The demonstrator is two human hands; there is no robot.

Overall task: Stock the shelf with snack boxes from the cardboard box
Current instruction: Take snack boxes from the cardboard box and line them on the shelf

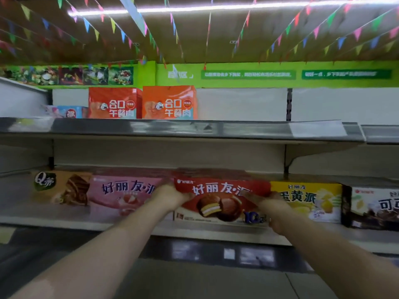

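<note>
Hands on the job here: left hand and right hand each grip an end of the red snack box, fingers curled round its short sides, and the box sits in the row on the lower shelf, front face out. It looks set down or very nearly so, can't say for sure whether the bottom edge is fully seated.

Count of what's around the grip: just outside the left hand there's one pink box, and beyond that one brown box. Just outside the right hand, one yellow box touching the red one, then one dark box cut off by the frame edge. So five facings on that shelf, one of each colour, whatever's stacked behind them is hidden.

Above the grip, the upper shelf has two orange packs side by side and one pale blue pack past them on the left-hand side.

Progress-wise I'd say mid-task: row's filling, but bare shelf shows past the brown box, and most of the upper shelf is bare. The cardboard box isn't in shot, so no clue how many are left in it.
</note>
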